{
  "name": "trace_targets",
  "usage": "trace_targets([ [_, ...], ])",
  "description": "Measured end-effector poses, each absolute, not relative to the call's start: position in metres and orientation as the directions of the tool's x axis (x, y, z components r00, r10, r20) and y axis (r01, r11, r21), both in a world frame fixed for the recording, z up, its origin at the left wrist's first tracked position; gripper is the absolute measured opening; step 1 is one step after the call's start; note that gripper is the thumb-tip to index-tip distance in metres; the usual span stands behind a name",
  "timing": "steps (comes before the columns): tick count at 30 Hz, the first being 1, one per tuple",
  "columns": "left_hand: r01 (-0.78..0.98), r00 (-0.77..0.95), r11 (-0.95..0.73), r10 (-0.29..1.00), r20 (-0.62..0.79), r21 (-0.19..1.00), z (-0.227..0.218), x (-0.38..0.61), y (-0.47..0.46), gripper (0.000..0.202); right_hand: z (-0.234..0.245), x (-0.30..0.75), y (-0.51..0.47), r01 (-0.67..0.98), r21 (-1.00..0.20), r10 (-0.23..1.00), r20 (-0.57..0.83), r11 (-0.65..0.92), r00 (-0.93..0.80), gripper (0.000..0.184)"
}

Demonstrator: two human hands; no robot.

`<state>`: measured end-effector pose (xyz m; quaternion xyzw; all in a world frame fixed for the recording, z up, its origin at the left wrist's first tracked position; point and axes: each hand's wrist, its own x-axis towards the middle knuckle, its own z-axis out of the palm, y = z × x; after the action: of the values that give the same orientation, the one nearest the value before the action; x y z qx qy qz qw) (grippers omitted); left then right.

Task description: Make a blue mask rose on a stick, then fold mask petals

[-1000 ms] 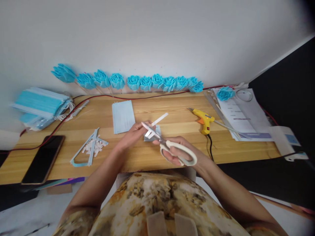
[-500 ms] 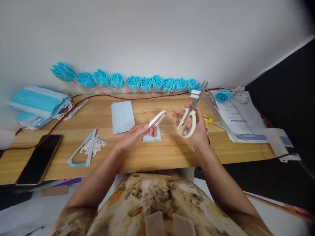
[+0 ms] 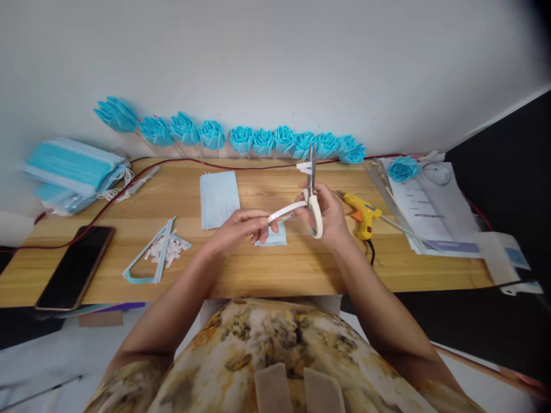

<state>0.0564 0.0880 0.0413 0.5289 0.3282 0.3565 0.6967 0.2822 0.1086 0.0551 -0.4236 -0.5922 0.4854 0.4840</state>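
Note:
My left hand [image 3: 241,226] pinches one end of a thin white strip [image 3: 286,210] above the wooden table [image 3: 301,269]. My right hand [image 3: 329,215] grips white-handled scissors [image 3: 313,195], blades pointing up and away, and its fingers touch the strip's other end. A small white scrap clings to the blades. Under my hands lies a small folded light-blue piece [image 3: 272,238]. A flat blue face mask [image 3: 218,198] lies just left of it.
A row of blue mask roses [image 3: 258,140] leans on the wall. A stack of masks [image 3: 73,175] sits far left, a phone [image 3: 75,267] at front left, cut scraps [image 3: 161,255] nearby. A yellow glue gun [image 3: 364,212] and papers [image 3: 426,209] lie right.
My right hand lifted the scissors off the strip, swung them right and up, then came back to the middle with blades upright. My left hand kept hold of the strip.

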Motion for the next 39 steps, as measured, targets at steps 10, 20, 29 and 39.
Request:
trace_targets([
  [10, -0.277, 0.406, 0.262, 0.904, -0.134, 0.925, 0.038, 0.061, 0.090, 0.042, 0.057, 0.297, 0.108, 0.101, -0.971, 0.974, 0.210, 0.219, -0.089, 0.057],
  [20, -0.383, 0.371, 0.222, 0.926, -0.071, 0.897, 0.036, 0.064, 0.091, 0.050, 0.055, 0.328, 0.060, -0.117, -0.983, 0.797, -0.044, -0.143, -0.602, 0.060],
  [29, -0.384, 0.424, 0.221, 0.905, -0.042, 0.896, 0.033, 0.064, 0.090, 0.056, 0.052, 0.316, 0.053, -0.040, -0.935, 0.634, -0.207, -0.352, -0.745, 0.070],
  [39, -0.333, 0.494, 0.228, 0.869, -0.036, 0.915, 0.038, 0.064, 0.086, 0.053, 0.052, 0.310, 0.059, -0.065, -0.944, 0.616, -0.159, -0.324, -0.771, 0.068],
])
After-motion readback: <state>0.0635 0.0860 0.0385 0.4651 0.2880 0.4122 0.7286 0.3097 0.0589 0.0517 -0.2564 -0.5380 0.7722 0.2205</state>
